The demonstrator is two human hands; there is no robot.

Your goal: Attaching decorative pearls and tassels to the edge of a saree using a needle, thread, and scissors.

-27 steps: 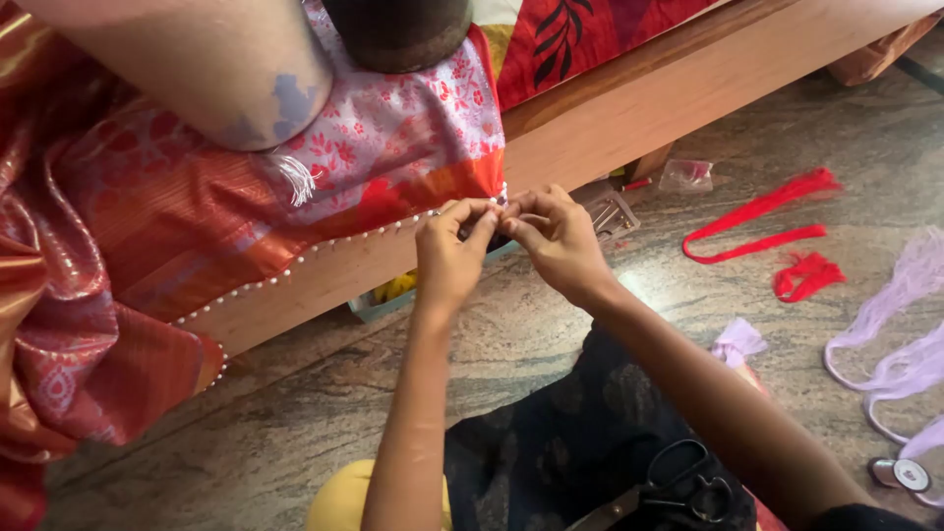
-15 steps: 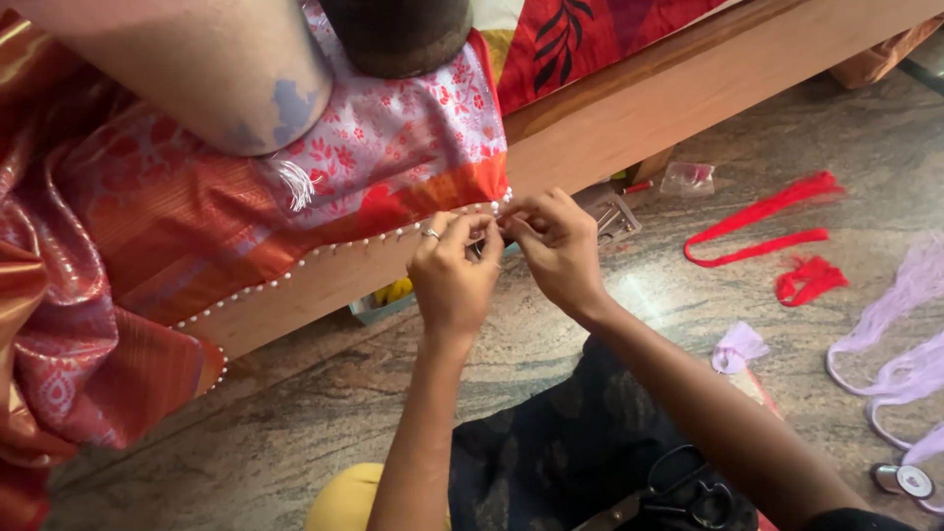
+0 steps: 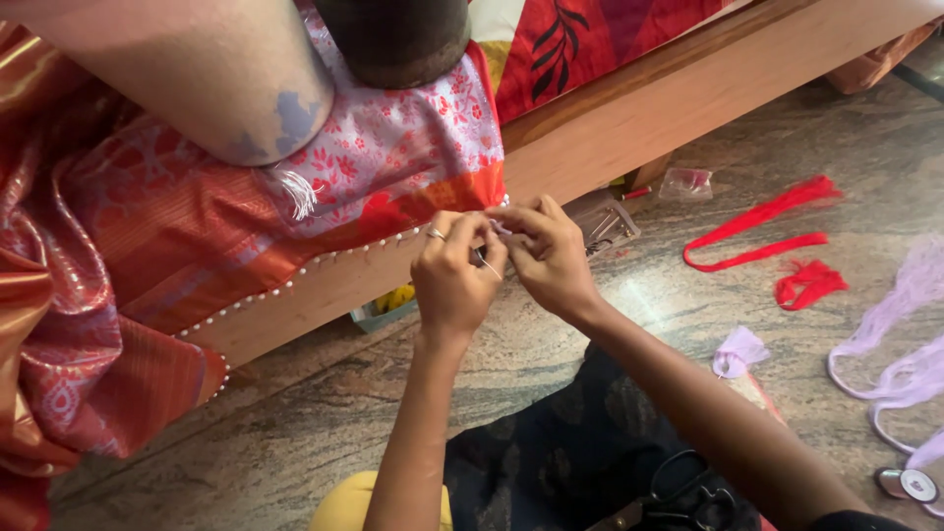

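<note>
A red and pink patterned cloth (image 3: 295,216) drapes over the edge of a wooden bed frame (image 3: 688,108); its lower hem carries a row of small white beads (image 3: 324,261). My left hand (image 3: 454,280) and my right hand (image 3: 551,256) meet at the corner of that hem, fingertips pinched together on the cloth edge. A thin needle (image 3: 485,262) shows between the fingers of my left hand. A ring sits on one left finger.
Red ribbon pieces (image 3: 777,236) and pale lilac threads (image 3: 905,334) lie on the stone floor to the right. Black scissors (image 3: 688,492) rest on my lap. A small clear packet (image 3: 685,183) and a thread spool (image 3: 910,484) lie nearby. A dark round object (image 3: 393,39) stands on the cloth.
Both hands have stayed at the hem corner; the left hand has shifted slightly and its fingers have closed nearer the right hand's fingertips.
</note>
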